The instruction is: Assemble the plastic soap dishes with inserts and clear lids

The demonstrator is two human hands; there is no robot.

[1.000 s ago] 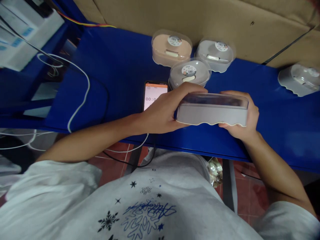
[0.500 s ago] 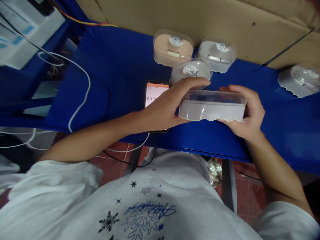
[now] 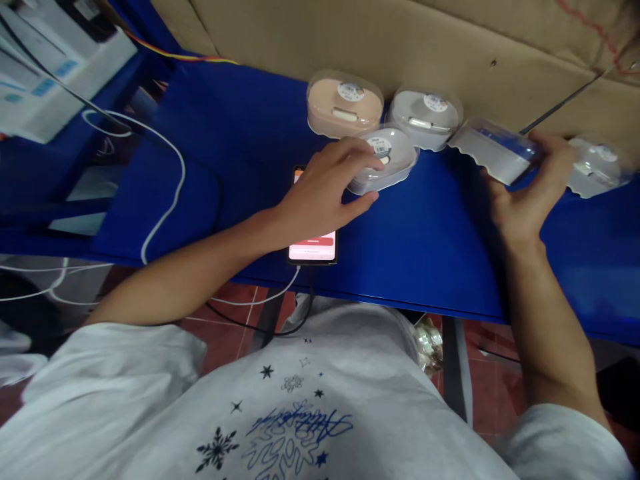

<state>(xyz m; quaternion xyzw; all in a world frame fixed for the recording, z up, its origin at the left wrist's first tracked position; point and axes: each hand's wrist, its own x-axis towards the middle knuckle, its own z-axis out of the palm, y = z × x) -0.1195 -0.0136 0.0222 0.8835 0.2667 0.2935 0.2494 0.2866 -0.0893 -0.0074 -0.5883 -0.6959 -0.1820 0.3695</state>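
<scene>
My right hand (image 3: 530, 190) grips a grey storage box with a clear lid (image 3: 493, 155) by its right end, holding it tilted near the back of the blue table. My left hand (image 3: 327, 187) reaches over the left end of another grey box with a clear lid (image 3: 400, 163), thumb and fingers apart. Whether its fingertips touch that lid I cannot tell. Behind stand a peach box (image 3: 325, 100) and a further grey box (image 3: 417, 130), both with clear lids and round labels. One more grey box (image 3: 590, 170) sits partly behind my right hand.
A lit phone (image 3: 313, 253) lies on the blue table (image 3: 400, 260) beneath my left forearm and wrist, with a white cable plugged into it. Brown cardboard (image 3: 350, 40) lines the back. At the left are a white cable (image 3: 177, 187) and a white box-like object (image 3: 85, 87).
My right hand has carried its box right and back, towards the cardboard. My left hand has let go of that box and moved to the near grey box.
</scene>
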